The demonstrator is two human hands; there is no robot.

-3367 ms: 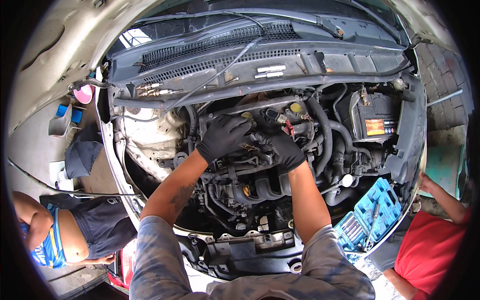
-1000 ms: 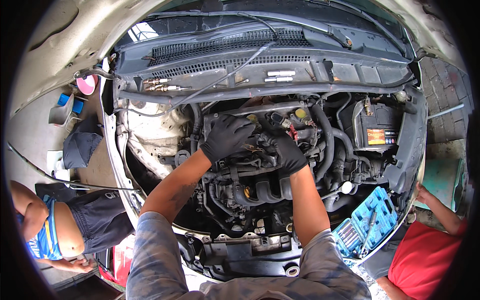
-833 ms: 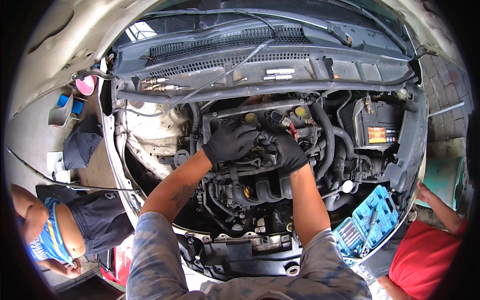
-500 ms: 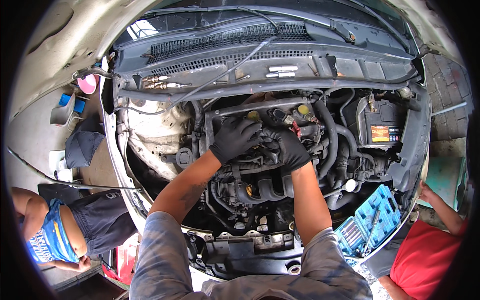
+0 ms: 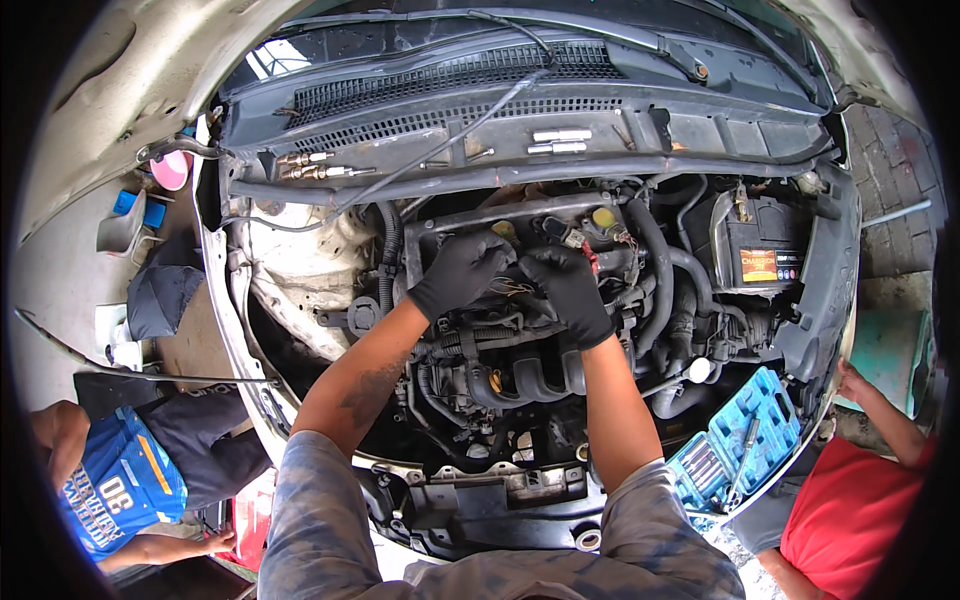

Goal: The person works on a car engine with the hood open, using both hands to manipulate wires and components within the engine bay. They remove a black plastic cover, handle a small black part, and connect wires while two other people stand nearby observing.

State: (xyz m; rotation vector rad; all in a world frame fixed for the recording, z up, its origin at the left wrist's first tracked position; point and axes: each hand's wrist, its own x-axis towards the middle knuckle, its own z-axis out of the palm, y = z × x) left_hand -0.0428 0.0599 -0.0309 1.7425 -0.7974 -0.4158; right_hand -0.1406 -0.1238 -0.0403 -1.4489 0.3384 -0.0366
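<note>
My left hand, in a black glove, is above the left part of the engine, with its fingers curled into a pinch. Close by on its right, my right hand, gloved alike, has its thumb and fingers drawn together too. The fingertips almost meet, and whatever sits between them is too small or hidden to name. Thin loose wires show just below the fingers. Beyond my hands are a yellow round cap and a dark connector with a grey end.
Spark plugs and silver tubular pieces lie on the ledge below the windshield. A battery stands at right. An open blue tool case rests at the front right. One person in blue is at left, another in red at right.
My right hand has turned a little and its fingers have drawn up into a tighter pinch. My left fingers have curled in. The person at left has leaned and shifted an arm.
</note>
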